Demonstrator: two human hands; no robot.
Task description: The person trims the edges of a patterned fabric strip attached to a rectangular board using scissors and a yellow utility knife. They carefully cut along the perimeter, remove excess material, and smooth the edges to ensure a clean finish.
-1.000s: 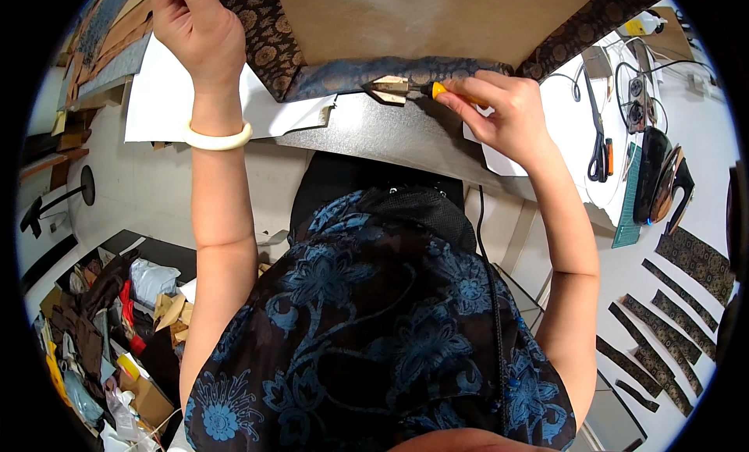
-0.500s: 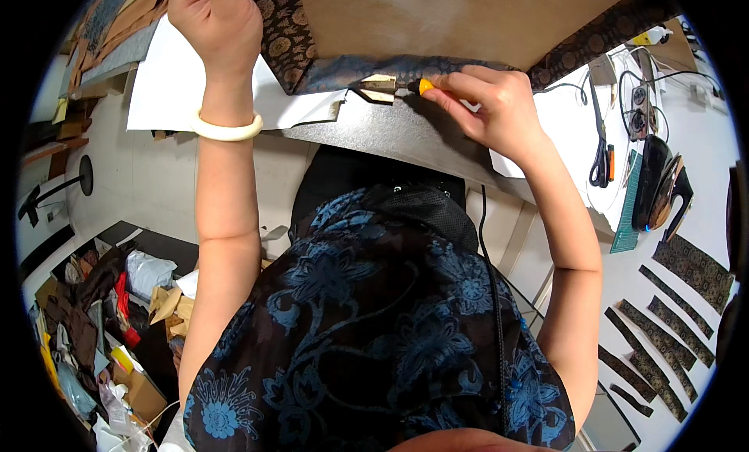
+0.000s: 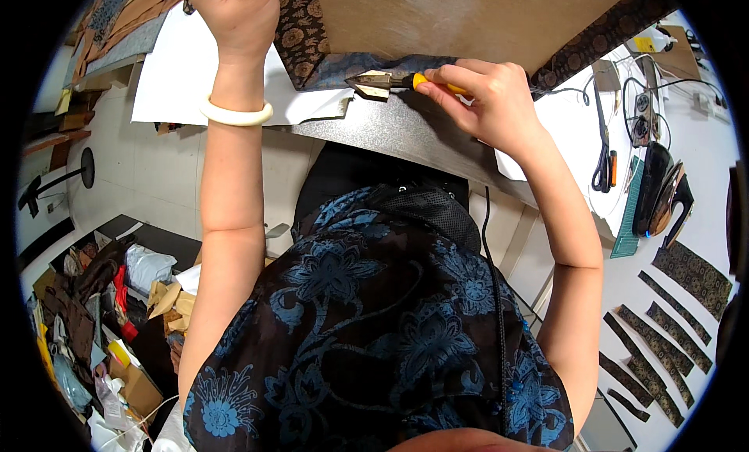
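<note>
My right hand (image 3: 499, 101) is closed round a yellow-handled tool (image 3: 382, 80) with a dark neck and a pointed flat metal head. Its head lies against the lower edge of a folded blue patterned fabric strip (image 3: 343, 68). That strip runs along the near edge of a large tan panel (image 3: 468, 23), bordered at both sides with dark floral fabric (image 3: 300, 38). At the top edge, next to the left border, is my left hand (image 3: 234, 19), with a cream bangle on its wrist. The picture's edge cuts off its fingers, so its grip is hidden.
White paper (image 3: 175, 77) lies under the panel on the grey table (image 3: 351, 132). Scissors (image 3: 602, 167), a green cutting mat (image 3: 628, 210), a household iron (image 3: 672, 206) and patterned fabric strips (image 3: 663, 343) lie right. A bin of scraps (image 3: 94, 296) stands lower left.
The tool's metal head has shifted slightly left along the fabric edge. My left hand has moved a little right and up. My right hand keeps its hold.
</note>
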